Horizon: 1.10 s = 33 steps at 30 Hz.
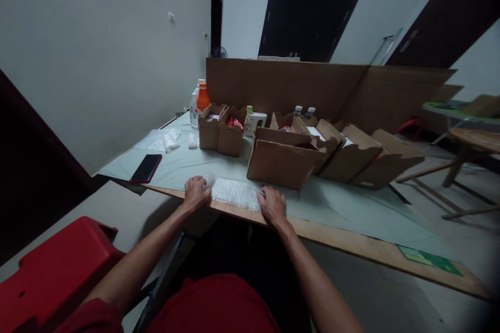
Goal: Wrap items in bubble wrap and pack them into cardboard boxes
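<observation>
A clear sheet of bubble wrap (235, 192) lies flat along the table's front edge, between my two hands. At its left end my left hand (197, 192) is closed, the fingers curled on a whitish, blurred flap that looks like part of the sheet. My right hand (273, 204) rests at the other end with curled fingers. A small dark thing shows at its fingertips, too small to name. Behind the sheet stands an open cardboard box (279, 163), apart from both hands.
More cardboard bins (230, 138) line the table (187, 166), with a white bottle (255, 122) among them. A phone (146, 168) and plastic bags (160, 140) lie left, near an orange bottle (202, 98). A tall cardboard panel (281, 83) stands behind. A red stool (66, 265) is beside me.
</observation>
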{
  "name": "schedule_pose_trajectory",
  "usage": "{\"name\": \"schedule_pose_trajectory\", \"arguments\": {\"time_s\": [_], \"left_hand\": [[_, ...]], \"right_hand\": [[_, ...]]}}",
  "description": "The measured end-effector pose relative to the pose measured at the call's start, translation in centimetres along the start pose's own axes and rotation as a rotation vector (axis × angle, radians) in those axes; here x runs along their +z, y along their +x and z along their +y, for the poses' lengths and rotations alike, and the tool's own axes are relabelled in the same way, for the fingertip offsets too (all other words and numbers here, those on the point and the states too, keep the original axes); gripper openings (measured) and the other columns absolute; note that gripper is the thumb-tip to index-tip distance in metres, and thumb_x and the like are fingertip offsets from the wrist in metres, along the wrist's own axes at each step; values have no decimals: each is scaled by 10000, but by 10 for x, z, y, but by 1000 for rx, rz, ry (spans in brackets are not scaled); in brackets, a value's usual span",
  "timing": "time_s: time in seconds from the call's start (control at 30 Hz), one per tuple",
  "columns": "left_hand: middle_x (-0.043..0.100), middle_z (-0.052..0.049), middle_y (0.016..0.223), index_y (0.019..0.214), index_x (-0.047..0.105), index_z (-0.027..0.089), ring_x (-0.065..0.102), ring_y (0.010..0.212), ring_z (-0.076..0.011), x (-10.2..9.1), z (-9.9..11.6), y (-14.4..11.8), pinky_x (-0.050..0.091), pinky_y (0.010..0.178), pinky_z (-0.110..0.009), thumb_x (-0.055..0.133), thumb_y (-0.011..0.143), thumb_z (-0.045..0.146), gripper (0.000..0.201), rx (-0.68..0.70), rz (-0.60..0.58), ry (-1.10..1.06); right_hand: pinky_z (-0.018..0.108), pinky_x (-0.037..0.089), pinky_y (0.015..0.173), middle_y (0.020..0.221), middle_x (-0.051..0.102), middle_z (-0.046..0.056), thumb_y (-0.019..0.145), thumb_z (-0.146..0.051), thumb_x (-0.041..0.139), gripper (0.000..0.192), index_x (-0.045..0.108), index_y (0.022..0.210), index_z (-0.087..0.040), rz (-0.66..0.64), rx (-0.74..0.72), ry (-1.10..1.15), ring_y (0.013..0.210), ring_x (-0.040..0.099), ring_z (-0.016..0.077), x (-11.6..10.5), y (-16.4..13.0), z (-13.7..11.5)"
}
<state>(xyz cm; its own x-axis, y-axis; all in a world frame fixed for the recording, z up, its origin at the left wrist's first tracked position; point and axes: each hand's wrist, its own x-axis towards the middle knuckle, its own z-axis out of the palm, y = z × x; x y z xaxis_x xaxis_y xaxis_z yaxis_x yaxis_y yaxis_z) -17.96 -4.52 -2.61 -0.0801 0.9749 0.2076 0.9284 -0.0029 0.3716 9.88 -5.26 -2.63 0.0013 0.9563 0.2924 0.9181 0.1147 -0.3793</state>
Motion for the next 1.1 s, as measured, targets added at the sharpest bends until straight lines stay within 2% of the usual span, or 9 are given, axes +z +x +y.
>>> {"name": "schedule_pose_trajectory", "arguments": {"time_s": [0.13,0.23,0.4,0.53,0.6,0.7,0.8,0.97,1.1], "left_hand": [[710,-98,1126,1000,692,184,603,1126,-250,-2,4,-1,425,987,-360,592,864,180,169,-12,0,-35],[717,-69,989,988,683,170,651,1008,-224,-11,8,6,479,936,-383,583,934,227,127,-1,-20,-61],[691,-56,1062,1072,657,153,670,965,-198,-20,17,35,545,894,-419,616,966,373,248,34,-31,-106],[729,-51,968,1033,684,180,680,941,-207,-11,20,57,507,900,-354,620,919,237,143,40,-20,-152],[741,-55,1011,1134,666,199,683,926,-202,-2,18,62,497,881,-313,630,880,216,258,39,-10,-184],[731,-75,1100,1337,555,183,677,904,-197,11,14,64,506,856,-299,645,849,242,499,25,10,-229],[717,-91,1114,1412,483,143,669,914,-200,19,10,59,510,860,-303,590,858,219,570,6,32,-253],[720,-95,1051,1393,519,108,662,952,-213,19,11,56,498,910,-319,509,856,146,538,10,50,-257],[735,-68,1013,1370,561,155,675,908,-205,13,19,69,507,876,-306,531,845,129,526,50,33,-233]], "right_hand": [[344,375,877,968,726,93,891,-210,529,158,679,935,-186,26,40,39,962,625,236,-6,-7,-4],[302,398,813,900,731,52,891,-229,539,192,671,1027,-205,38,58,92,841,648,202,-15,-7,-7],[269,419,737,878,742,26,853,-235,583,358,640,1206,-230,59,68,178,786,666,190,-23,-2,-8],[285,450,790,916,753,34,847,-249,585,372,649,1214,-241,72,79,230,833,681,201,-15,3,-1],[305,465,830,970,757,51,841,-253,586,390,647,1226,-236,79,98,251,884,687,215,-8,6,6],[335,483,876,1060,754,79,843,-285,589,407,642,1240,-215,80,126,282,960,689,237,2,7,15],[350,491,892,1084,753,81,860,-297,560,389,648,1230,-215,72,134,308,979,689,243,6,7,19],[357,483,909,1081,753,79,855,-244,518,381,662,1206,-210,70,113,325,969,685,241,4,6,20],[369,472,897,1054,751,79,851,-228,507,384,661,1202,-208,61,84,326,942,675,237,-2,-3,14]]}}
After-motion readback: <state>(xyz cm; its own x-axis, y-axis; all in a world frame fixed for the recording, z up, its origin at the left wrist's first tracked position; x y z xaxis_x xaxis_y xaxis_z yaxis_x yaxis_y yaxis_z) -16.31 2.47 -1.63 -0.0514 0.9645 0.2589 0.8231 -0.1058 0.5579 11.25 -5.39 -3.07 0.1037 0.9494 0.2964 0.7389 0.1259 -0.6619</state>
